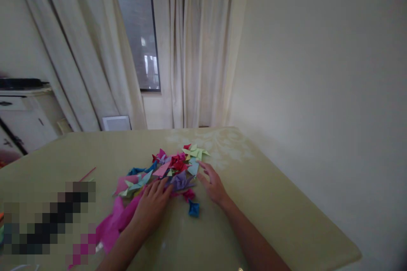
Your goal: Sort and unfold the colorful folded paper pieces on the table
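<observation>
The left hand (155, 198) lies flat on the paper pile (178, 164), the right hand (213, 183), fingers parted, beside it — seemingly gathering; drawing closer would call for light pressure.

Pale green table (270, 211), pile of folded papers (179, 163), crumpled magenta material (112, 223), lone blue piece (193, 208), red stick (88, 173)

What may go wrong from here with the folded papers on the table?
The left hand lies over the near edge of the folded paper pile, so it might crush pieces. The pieces overlap, so moving one could drag others. The small blue piece at the near side might be knocked by the right hand.
</observation>
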Motion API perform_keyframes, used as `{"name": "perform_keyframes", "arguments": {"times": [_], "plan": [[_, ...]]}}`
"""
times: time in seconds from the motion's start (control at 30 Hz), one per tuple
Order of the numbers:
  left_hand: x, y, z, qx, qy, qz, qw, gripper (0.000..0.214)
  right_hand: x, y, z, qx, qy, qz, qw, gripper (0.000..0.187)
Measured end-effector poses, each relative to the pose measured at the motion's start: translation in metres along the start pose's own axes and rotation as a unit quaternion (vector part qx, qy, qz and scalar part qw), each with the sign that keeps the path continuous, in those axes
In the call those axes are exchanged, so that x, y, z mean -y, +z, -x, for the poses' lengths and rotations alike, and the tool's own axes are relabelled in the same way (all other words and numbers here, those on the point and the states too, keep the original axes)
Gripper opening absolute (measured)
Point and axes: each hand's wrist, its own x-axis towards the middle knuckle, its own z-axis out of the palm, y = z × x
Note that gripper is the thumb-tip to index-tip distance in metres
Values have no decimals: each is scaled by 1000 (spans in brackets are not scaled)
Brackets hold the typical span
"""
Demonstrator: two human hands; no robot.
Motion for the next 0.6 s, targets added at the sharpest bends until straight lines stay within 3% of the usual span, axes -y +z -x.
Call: {"name": "perform_keyframes", "arguments": {"times": [0.1,0.17,0.23,0.3,0.43,0.6], "plan": [[-27,-15,-7,-14,25,28,999,67,-12,-28,-1,-48,38,24,998,40],[-59,-20,-16,1,66,70,995,51,-18,-39,-2,-53,60,40,996,37],[-88,-16,-22,22,82,103,991,31,-20,-42,-2,-42,63,49,996,34],[-104,-5,-23,27,77,122,989,28,-18,-39,-1,-19,54,55,997,28],[-94,17,-16,27,27,142,989,37,-9,-30,2,45,39,54,997,26],[-73,24,-18,47,-16,175,983,56,5,-23,6,122,34,36,991,26]]}}
